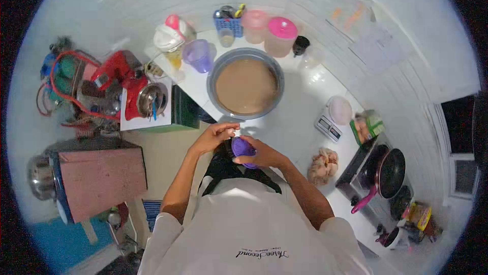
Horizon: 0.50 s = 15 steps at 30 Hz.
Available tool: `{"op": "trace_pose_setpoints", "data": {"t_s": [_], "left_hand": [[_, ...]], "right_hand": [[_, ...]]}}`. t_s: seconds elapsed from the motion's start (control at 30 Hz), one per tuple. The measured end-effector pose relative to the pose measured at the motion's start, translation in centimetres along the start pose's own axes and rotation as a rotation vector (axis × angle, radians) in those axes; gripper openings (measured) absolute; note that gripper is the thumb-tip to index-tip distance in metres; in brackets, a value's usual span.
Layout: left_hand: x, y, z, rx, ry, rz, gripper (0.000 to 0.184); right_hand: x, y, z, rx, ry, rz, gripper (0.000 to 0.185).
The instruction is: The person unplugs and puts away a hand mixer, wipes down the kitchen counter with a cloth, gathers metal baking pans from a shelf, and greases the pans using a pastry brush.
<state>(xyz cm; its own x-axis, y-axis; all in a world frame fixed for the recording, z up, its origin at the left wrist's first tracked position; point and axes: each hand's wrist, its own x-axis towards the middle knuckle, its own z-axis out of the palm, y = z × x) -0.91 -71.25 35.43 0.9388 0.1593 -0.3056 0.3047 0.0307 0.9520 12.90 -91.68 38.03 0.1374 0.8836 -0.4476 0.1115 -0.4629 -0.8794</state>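
Observation:
Close in front of my body, both hands meet over a purple ridged object (pixel 241 147) that looks like a small container or cup. My right hand (pixel 263 154) is closed around its side. My left hand (pixel 218 136) pinches a small white piece (pixel 234 132) at the upper end of the purple object; whether the two are joined I cannot tell. Just beyond my hands stands a large grey basin (pixel 210 88) holding brown liquid (pixel 246 87).
Behind the basin are a purple pitcher (pixel 198 55), a blue basket (pixel 229 25) and a pink-lidded container (pixel 281 36). Rightward are a kitchen scale (pixel 329 128), a crumpled plastic bag (pixel 323 166) and a stove with a frying pan (pixel 391 173). A red stand mixer (pixel 133 89) stands left.

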Motion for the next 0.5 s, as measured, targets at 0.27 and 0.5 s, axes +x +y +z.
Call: {"op": "trace_pose_setpoints", "data": {"t_s": [0.27,0.5], "left_hand": [[-4.1,-1.5,-8.6,-0.204,0.331,-0.02,0.046],[-1.4,-1.9,-18.3,-0.236,0.385,0.073,0.033]], "right_hand": [[11.6,-4.8,3.0,0.287,-0.172,-0.07,0.098],[19.6,-9.8,2.1,0.414,-0.194,0.0,0.078]]}}
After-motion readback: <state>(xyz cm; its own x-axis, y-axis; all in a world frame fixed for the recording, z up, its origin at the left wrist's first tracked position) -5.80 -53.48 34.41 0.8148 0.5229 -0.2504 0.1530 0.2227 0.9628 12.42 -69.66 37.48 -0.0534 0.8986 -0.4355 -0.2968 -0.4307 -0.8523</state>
